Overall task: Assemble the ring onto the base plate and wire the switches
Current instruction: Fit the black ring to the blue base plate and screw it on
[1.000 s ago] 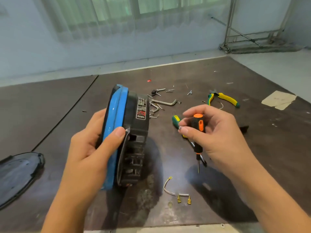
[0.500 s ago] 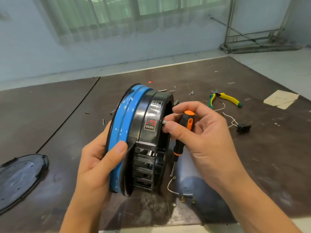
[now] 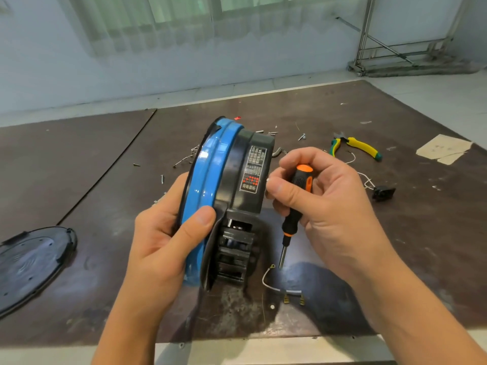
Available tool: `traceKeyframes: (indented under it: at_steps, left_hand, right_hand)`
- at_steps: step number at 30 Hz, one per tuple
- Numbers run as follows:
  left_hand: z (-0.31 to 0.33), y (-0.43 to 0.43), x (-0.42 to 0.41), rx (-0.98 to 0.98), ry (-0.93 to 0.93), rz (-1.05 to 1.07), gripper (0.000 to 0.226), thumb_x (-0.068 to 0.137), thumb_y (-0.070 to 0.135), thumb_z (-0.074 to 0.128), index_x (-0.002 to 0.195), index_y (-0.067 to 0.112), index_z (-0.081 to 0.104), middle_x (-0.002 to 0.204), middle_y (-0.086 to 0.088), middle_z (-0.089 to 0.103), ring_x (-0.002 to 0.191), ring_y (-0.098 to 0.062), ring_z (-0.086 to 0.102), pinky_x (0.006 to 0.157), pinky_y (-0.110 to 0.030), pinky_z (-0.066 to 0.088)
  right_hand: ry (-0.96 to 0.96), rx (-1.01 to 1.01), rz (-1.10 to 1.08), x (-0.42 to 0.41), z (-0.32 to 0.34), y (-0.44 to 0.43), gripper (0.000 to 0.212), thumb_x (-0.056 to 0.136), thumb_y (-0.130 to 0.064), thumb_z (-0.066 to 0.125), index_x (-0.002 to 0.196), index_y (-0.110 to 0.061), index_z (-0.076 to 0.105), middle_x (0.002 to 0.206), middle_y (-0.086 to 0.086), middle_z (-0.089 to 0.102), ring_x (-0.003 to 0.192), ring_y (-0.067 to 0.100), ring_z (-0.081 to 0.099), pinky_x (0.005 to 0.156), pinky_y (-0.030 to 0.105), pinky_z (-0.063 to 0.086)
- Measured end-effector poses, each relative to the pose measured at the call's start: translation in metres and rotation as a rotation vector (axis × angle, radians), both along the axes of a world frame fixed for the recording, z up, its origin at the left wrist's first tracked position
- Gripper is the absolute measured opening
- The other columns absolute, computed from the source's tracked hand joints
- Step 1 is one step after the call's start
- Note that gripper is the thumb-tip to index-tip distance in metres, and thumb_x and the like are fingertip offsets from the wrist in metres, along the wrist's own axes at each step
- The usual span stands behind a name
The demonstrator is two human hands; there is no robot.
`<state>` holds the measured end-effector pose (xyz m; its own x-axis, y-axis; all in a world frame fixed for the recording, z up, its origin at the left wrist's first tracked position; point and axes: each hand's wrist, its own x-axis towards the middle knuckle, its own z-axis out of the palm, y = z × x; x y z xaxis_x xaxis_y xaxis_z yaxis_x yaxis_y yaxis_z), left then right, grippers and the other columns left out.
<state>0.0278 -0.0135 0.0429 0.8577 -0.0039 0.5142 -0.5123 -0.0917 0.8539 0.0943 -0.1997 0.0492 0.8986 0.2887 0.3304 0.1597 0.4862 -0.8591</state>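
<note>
Mid-table (image 3: 434,246): left hand (image 3: 163,248) grips ring (image 3: 208,177) on edge, its axis running left-right. Right hand (image 3: 324,206) grasps screwdriver (image 3: 303,180), shaft near vertical, tip down by wire (image 3: 266,283).

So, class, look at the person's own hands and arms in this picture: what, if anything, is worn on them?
Nothing is worn. The left hand and right hand are bare: no gloves or rings visible. The left forearm and right forearm are bare down to the frame's edge, with no sleeve, watch or bracelet in view. The thumbnails look short and unpainted.
</note>
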Motion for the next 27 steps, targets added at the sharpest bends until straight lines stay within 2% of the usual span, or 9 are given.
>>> traceKeyframes:
  at_steps: [2, 7, 9, 12, 14, 18, 23, 27]
  left_hand:
    - [0.002, -0.002, -0.002, 0.046, -0.005, -0.001, 0.035, 0.095, 0.024, 0.053, 0.127, 0.010, 0.060, 0.093, -0.014, 0.063, 0.077, -0.031, 0.059, 0.067, -0.030, 0.054]
    - [0.010, -0.003, -0.004, 0.187, -0.033, 0.013, 0.032, 0.097, 0.012, 0.051, 0.127, 0.005, 0.057, 0.097, 0.005, 0.062, 0.083, -0.011, 0.061, 0.071, -0.018, 0.050]
    - [0.013, -0.003, -0.006, 0.278, -0.056, 0.056, 0.031, 0.096, 0.011, 0.052, 0.126, 0.010, 0.059, 0.104, 0.003, 0.063, 0.090, -0.013, 0.063, 0.074, -0.017, 0.049]
    - [0.014, -0.005, -0.006, 0.443, -0.080, 0.116, 0.030, 0.097, 0.012, 0.053, 0.126, 0.017, 0.060, 0.122, 0.000, 0.060, 0.113, -0.026, 0.060, 0.087, -0.026, 0.050]
    - [0.013, -0.006, -0.005, 0.560, -0.104, 0.133, 0.029, 0.097, 0.011, 0.054, 0.125, 0.014, 0.061, 0.125, 0.004, 0.057, 0.118, -0.024, 0.057, 0.092, -0.024, 0.046]
    - [0.010, -0.001, -0.003, 0.712, -0.132, 0.162, 0.031, 0.097, 0.013, 0.055, 0.127, 0.013, 0.060, 0.124, 0.006, 0.055, 0.118, -0.017, 0.056, 0.094, -0.018, 0.042]
    - [0.005, 0.006, -0.004, 0.789, -0.095, 0.177, 0.035, 0.098, 0.019, 0.053, 0.132, 0.013, 0.058, 0.127, 0.007, 0.054, 0.119, -0.014, 0.055, 0.096, -0.024, 0.045]
    - [-0.001, 0.011, -0.004, 0.862, -0.023, 0.172, 0.039, 0.098, 0.026, 0.051, 0.136, 0.015, 0.056, 0.131, 0.008, 0.051, 0.123, -0.012, 0.051, 0.100, -0.031, 0.046]
  right_hand:
    - [0.060, 0.010, 0.034, 0.002, -0.001, 0.000, 0.028, 0.072, -0.004, 0.079, 0.092, -0.013, 0.063, 0.075, 0.004, 0.066, 0.061, 0.019, 0.056, 0.052, 0.024, 0.045]
    - [0.224, 0.057, 0.104, 0.005, -0.004, -0.002, 0.028, 0.067, -0.001, 0.073, 0.091, -0.010, 0.061, 0.069, 0.004, 0.066, 0.056, 0.015, 0.058, 0.045, 0.022, 0.040]
    - [0.235, -0.005, 0.052, 0.007, -0.005, -0.004, 0.027, 0.064, -0.004, 0.076, 0.086, -0.012, 0.064, 0.070, 0.003, 0.068, 0.055, 0.015, 0.061, 0.043, 0.022, 0.039]
    - [0.258, -0.108, -0.005, 0.010, -0.011, -0.006, 0.025, 0.065, -0.003, 0.079, 0.086, -0.011, 0.067, 0.068, 0.002, 0.069, 0.055, 0.015, 0.061, 0.042, 0.021, 0.039]
    - [0.292, -0.138, -0.012, 0.012, -0.016, -0.006, 0.023, 0.071, 0.001, 0.078, 0.091, -0.008, 0.068, 0.069, 0.006, 0.068, 0.053, 0.014, 0.058, 0.040, 0.020, 0.036]
    - [0.348, -0.182, 0.094, 0.016, -0.022, -0.009, 0.036, 0.069, -0.007, 0.078, 0.103, -0.008, 0.066, 0.088, 0.016, 0.075, 0.054, 0.013, 0.051, 0.038, 0.020, 0.032]
    - [0.402, -0.211, 0.281, 0.023, -0.028, -0.020, 0.043, 0.080, -0.009, 0.068, 0.122, -0.007, 0.059, 0.111, 0.022, 0.073, 0.054, 0.008, 0.051, 0.039, 0.016, 0.033]
    - [0.601, -0.117, 0.404, 0.021, -0.036, -0.020, 0.052, 0.081, -0.011, 0.063, 0.133, -0.006, 0.055, 0.119, 0.020, 0.070, 0.054, 0.006, 0.048, 0.037, 0.015, 0.033]
